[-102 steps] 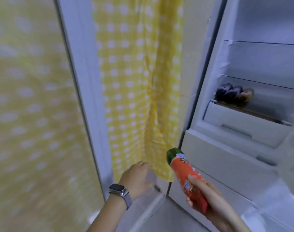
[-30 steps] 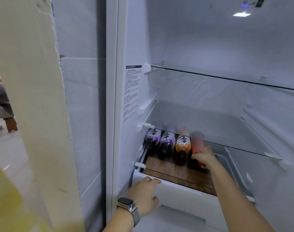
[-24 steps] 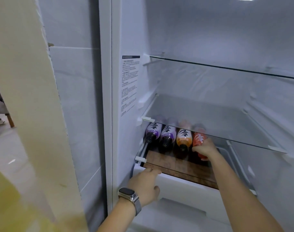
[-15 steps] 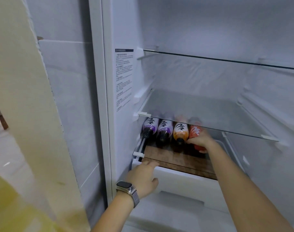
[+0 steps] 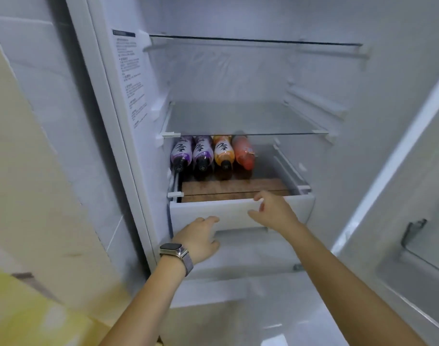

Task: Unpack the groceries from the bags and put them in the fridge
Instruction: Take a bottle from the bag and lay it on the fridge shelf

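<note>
Red bottle (image 5: 243, 153) lies in fridge drawer (image 5: 213, 213), back beyond both hands, beside three others. Right hand (image 5: 272, 213) holds drawer's top edge. Left hand (image 5: 201, 237) loose, fingers touch drawer front. Hard push could roll bottles or pinch fingers.

Views: one, head-worn, wide-angle.
Facing: forward and down into the open fridge (image 5: 238, 71).
Nearness: close; both forearms reach in from the bottom edge to the drawer (image 5: 213, 213) at frame centre.
Framing: shelves fill the upper centre, the door (image 5: 413, 245) runs down the right edge.
</note>
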A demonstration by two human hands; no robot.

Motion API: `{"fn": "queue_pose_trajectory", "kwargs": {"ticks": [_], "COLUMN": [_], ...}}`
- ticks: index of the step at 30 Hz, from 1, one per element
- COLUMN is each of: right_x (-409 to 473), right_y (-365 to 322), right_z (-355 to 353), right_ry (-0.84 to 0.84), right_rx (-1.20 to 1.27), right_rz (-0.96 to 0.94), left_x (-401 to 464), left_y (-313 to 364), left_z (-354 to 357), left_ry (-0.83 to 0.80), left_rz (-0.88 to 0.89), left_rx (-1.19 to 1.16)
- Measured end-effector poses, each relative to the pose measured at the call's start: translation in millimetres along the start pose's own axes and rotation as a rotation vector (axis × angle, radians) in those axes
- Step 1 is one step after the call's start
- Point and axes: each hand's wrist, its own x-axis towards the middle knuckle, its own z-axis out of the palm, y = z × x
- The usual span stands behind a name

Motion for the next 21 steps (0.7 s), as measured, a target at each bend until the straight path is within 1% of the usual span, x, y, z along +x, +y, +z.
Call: {"fn": "queue_pose_trajectory", "kwargs": {"ticks": [4,6,9,13,18,21], "right_x": [-70.2,-106.1,-166.0,-254.1,-366.1,-442.2], "right_y": [34.7,59.8,102.8,163.8,225.4,251.9], "right_z": [5.8,5.0,0.0,-6.2,-29.8,-39.8], "right_ry": [-0.163,-0.188,-0.109,0.021,0.143,0.23], "right_rx": [-0.03,-0.023,0.029,0.044,0.027,0.07], "right_rz": [0.092,0.16,0.307,0.568,0.863,1.021], "left_x": [-1.0,-4.0,-13.0,-37.7,-93.7,-134.0], "left_y": [28.5,51.7,95.4,163.0,253.7,304.7], "left_z": [30.5,50.4,80.4,126.9,186.7,217.9], "left_ry": [-0.138,-0.204,-0.302,-0.386,-0.52,-0.575], "left_rz": [0.121,0.187,0.309,0.506,0.776,0.932], "left_rx": [0.069,0.113,0.17,0.241,0.297,0.307]}}
